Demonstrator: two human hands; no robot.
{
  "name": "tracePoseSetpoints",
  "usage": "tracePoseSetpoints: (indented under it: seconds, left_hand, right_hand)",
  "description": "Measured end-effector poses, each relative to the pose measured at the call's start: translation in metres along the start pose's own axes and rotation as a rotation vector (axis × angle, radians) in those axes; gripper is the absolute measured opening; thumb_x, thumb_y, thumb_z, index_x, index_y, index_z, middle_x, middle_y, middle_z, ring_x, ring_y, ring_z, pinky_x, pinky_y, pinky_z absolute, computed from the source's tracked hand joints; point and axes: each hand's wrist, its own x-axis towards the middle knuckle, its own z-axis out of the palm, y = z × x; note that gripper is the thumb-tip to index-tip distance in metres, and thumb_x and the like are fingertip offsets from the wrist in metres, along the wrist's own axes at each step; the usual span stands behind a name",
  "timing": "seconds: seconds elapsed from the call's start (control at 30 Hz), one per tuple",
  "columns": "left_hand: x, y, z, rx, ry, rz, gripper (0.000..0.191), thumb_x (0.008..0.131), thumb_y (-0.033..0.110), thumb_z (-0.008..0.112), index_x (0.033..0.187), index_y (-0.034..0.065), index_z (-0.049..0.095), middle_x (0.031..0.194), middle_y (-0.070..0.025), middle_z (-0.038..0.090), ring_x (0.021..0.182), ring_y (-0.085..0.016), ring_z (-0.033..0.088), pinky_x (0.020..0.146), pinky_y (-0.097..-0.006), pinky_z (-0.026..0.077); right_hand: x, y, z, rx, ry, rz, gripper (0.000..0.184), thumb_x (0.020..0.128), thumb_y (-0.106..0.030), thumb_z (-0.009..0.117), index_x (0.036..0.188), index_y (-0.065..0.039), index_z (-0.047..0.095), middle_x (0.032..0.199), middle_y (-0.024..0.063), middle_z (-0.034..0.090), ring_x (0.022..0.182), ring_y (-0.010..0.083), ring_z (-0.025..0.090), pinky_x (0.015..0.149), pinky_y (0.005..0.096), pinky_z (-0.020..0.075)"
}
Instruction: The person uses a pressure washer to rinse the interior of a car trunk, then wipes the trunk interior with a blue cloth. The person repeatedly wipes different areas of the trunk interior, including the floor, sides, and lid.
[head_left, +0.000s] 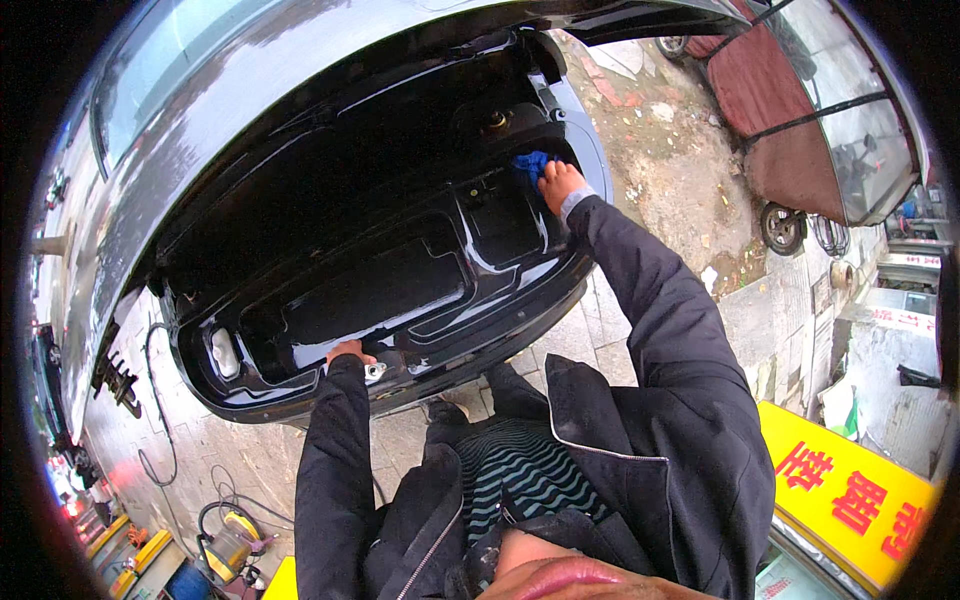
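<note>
A glossy black storage tub (375, 281) fills an open compartment of a car, with a raised panel arching over it. At the tub's right side my right hand (560, 184) presses a crumpled blue cloth (531, 165) against the black surface; part of the cloth is hidden under the fingers. My left hand (347, 351) rests on the near rim, thumb apart from the fingers, with nothing seen in it. Just right of that thumb sits a metal latch fitting (376, 370). A white object (223, 352) lies in the small recess at the left end.
A covered three-wheeler (787, 112) stands on the right, beyond bare ground. At lower right is a yellow sign (847, 487) bearing red writing. A yellow-and-black machine (227, 547) with hoses stands at lower left. A black cable (154, 420) loops over the paving.
</note>
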Motion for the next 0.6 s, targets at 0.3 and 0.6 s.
tracePoseSetpoints:
  seconds: [0.3, 0.6]
  left_hand:
    - [-0.020, 0.005, -0.015, -0.085, 0.000, -0.030, 0.078, 0.074, 0.064, 0.084, 0.134, 0.0165, 0.069, 0.135, -0.0095, 0.069, 0.126, -0.030, 0.065, 0.102, -0.0470, 0.055]
    - [-0.040, 0.007, -0.006, -0.238, 0.172, -0.040, 0.061, 0.076, 0.052, 0.087, 0.124, 0.0149, 0.075, 0.130, -0.0128, 0.072, 0.124, -0.032, 0.067, 0.114, -0.0533, 0.043]
  right_hand:
    - [-0.058, -0.077, -0.024, 0.036, -0.435, -0.081, 0.023, 0.091, -0.022, 0.063, 0.101, -0.012, 0.082, 0.104, 0.0135, 0.079, 0.098, 0.0310, 0.076, 0.086, 0.0441, 0.0596]
    - [-0.052, -0.133, -0.054, 0.226, -0.463, -0.043, 0.032, 0.091, -0.023, 0.058, 0.111, -0.007, 0.078, 0.113, 0.0154, 0.077, 0.107, 0.0346, 0.075, 0.089, 0.0505, 0.0588]
